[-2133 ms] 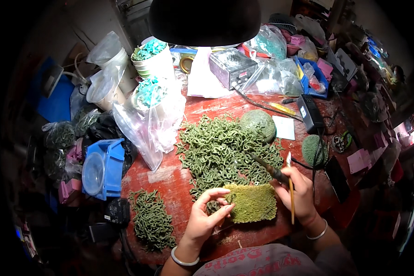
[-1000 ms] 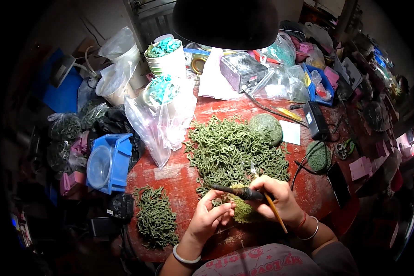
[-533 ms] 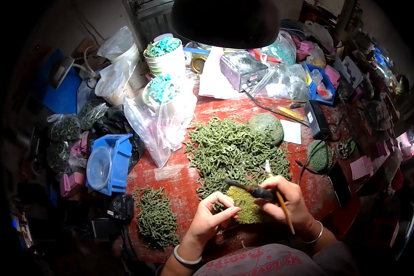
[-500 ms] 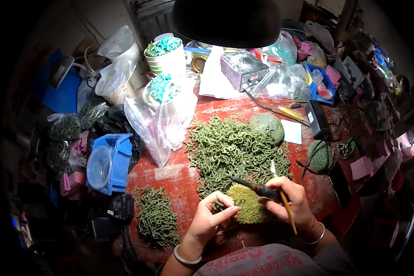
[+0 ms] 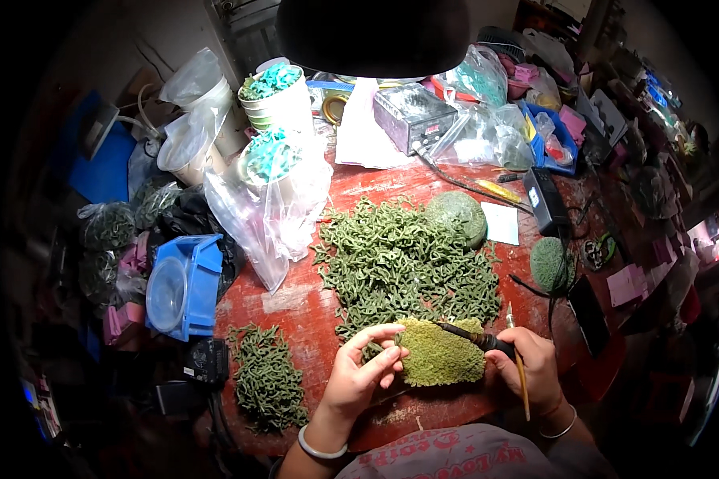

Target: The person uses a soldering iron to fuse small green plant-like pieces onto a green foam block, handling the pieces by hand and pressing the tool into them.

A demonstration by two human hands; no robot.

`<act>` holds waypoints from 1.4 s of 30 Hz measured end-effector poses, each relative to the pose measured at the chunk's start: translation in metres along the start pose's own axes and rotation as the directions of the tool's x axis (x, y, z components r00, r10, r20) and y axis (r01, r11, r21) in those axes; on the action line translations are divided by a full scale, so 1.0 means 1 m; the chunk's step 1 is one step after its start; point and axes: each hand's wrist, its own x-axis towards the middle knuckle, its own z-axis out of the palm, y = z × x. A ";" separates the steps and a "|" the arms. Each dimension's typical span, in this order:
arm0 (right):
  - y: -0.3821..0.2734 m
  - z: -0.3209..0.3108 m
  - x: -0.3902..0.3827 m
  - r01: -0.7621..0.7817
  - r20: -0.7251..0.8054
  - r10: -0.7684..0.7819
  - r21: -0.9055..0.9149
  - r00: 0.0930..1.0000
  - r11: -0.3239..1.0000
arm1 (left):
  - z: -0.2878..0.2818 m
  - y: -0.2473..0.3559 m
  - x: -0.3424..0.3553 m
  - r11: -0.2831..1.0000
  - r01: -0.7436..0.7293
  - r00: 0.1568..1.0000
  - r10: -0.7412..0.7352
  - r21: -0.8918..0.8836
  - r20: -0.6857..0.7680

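- Because both presumably must be handy, right hand (image 5: 534,369) clamps black-handled tool (image 5: 488,341) and wooden-handled tool (image 5: 522,383).
- Left hand (image 5: 361,373) apparently pinches green piece (image 5: 398,341) beside yellow-green pad (image 5: 443,361), probably for control.

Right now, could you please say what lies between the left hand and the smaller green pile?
In the head view, only red tabletop separates the left hand from the smaller pile.

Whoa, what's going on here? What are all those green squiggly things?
Someone is working with small green curly pieces at a red table. The left hand holds one piece in its fingers. The right hand holds a dark tool and a brush; the tool's tip is over a yellowish-green mat. A big pile lies beyond, a smaller pile to the left.
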 end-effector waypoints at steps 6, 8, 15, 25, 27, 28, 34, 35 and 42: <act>-0.004 0.021 0.000 0.087 -0.007 -0.087 0.101 0.996 0.991 | 0.001 -0.001 0.001 0.999 -0.024 1.000 0.024 0.033 -0.015; -0.003 0.021 0.000 0.079 0.001 -0.080 0.095 0.997 0.992 | 0.002 -0.001 0.000 0.999 -0.030 0.999 0.031 0.044 -0.022; -0.008 0.018 0.001 0.089 0.015 -0.090 0.067 0.996 0.994 | 0.000 -0.005 0.001 0.995 -0.061 0.998 0.061 0.083 0.004; -0.007 0.019 0.000 0.088 0.031 -0.091 0.079 0.995 0.993 | 0.000 -0.005 0.001 0.991 -0.060 0.998 0.061 0.117 -0.003; -0.008 0.019 0.001 0.094 0.033 -0.096 0.069 0.995 0.993 | 0.000 -0.004 0.002 0.992 -0.056 0.998 0.056 0.112 0.002; -0.008 0.019 0.001 0.094 0.033 -0.096 0.069 0.995 0.993 | 0.001 -0.003 0.002 0.993 -0.051 0.999 0.050 0.107 0.009; -0.002 0.017 0.012 0.072 -0.117 -0.054 0.156 0.992 0.985 | 0.004 -0.002 0.001 0.992 -0.049 0.999 0.052 0.115 -0.017; 0.002 0.019 0.017 0.012 -0.111 0.009 0.182 0.994 0.983 | 0.005 -0.001 0.000 0.992 -0.049 0.999 0.052 0.115 -0.017; 0.026 0.045 0.067 0.028 -0.033 -0.024 0.122 0.999 0.992 | 0.005 -0.001 0.001 0.992 -0.056 0.998 0.058 0.112 -0.014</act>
